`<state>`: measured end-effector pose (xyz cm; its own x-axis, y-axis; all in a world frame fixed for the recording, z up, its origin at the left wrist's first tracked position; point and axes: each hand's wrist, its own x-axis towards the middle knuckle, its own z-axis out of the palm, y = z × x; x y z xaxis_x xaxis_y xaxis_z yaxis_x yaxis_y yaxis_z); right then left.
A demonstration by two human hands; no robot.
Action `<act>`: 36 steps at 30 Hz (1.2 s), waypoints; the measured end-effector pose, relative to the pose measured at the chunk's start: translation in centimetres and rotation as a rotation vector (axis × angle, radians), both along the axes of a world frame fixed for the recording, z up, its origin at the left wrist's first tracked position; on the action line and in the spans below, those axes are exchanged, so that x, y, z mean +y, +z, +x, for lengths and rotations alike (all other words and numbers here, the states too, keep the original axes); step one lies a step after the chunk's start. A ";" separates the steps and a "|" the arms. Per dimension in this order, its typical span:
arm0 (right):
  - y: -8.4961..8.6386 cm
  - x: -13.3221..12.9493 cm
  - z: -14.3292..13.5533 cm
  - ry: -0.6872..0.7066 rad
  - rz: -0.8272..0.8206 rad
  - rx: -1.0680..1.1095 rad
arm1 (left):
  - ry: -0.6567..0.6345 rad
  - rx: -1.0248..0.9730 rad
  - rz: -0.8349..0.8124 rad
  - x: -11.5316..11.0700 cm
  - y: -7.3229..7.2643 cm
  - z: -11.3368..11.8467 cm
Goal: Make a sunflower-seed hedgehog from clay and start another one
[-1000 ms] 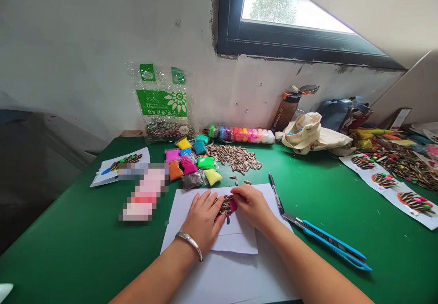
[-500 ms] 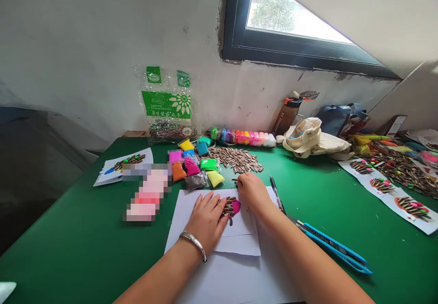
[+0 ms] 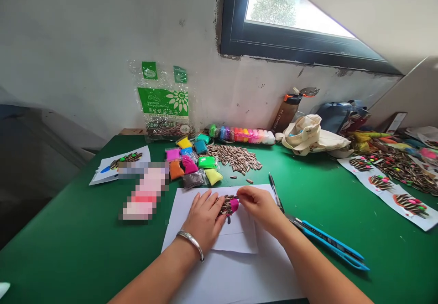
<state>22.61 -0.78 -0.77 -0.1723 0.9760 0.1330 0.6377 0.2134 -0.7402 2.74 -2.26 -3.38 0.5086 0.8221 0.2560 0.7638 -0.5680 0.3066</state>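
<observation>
My left hand (image 3: pixel 204 215) lies flat with fingers spread on the white paper (image 3: pixel 236 242), partly covering a small figure of brown striped sunflower seeds (image 3: pixel 226 204). Magenta clay (image 3: pixel 234 205) forms the figure's right end, and a grey curved piece (image 3: pixel 229 220) sits below it. My right hand (image 3: pixel 259 203) pinches thumb and forefinger at the figure's upper right edge, seemingly on a single sunflower seed mostly hidden by the fingertips. Two loose seeds (image 3: pixel 249 181) lie just beyond the paper, in front of the seed pile (image 3: pixel 237 158).
Colored clay packets (image 3: pixel 207 162) lie left of the seed pile. A black pen (image 3: pixel 275 190) and a blue-handled cutter (image 3: pixel 333 244) lie to the right. Behind stand a seed bag (image 3: pixel 166 108), a bottle (image 3: pixel 286 112) and a cloth bag (image 3: pixel 308 135). Finished seed pictures (image 3: pixel 381 183) lie far right.
My right hand has drawn back from beside the loose seeds to the figure's upper right edge. My left hand stays on the paper. The view has shifted slightly.
</observation>
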 end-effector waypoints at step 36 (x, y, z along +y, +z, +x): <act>-1.5 -0.5 -2.4 -0.117 0.012 -0.275 | 0.000 0.036 -0.002 0.1 0.2 0.2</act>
